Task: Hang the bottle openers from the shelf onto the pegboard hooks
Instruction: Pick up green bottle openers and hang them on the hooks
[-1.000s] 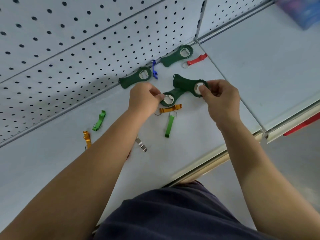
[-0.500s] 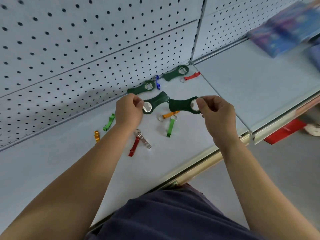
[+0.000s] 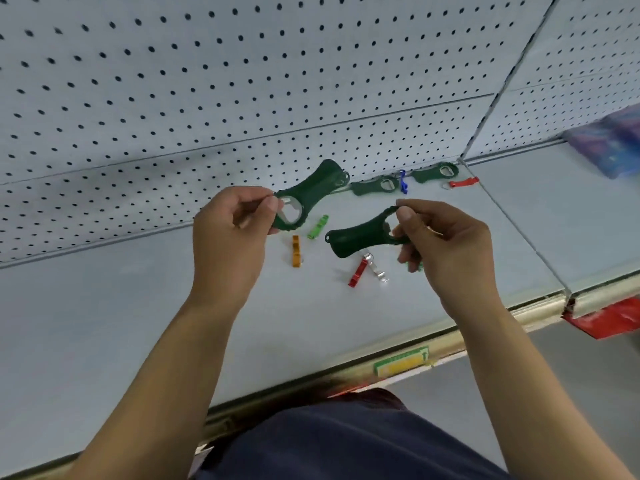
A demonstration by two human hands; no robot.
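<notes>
Head view: left hand pinches the first green opener by its ring, handle toward 2 o'clock, close to the pegboard. Right hand pinches the second green opener, handle toward 8 o'clock. No hooks are visible.

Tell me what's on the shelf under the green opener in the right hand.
A red keychain opener and a silver one lie together on the shelf just below its handle. The green opener and right hand cover whatever lies directly beneath them.
</notes>
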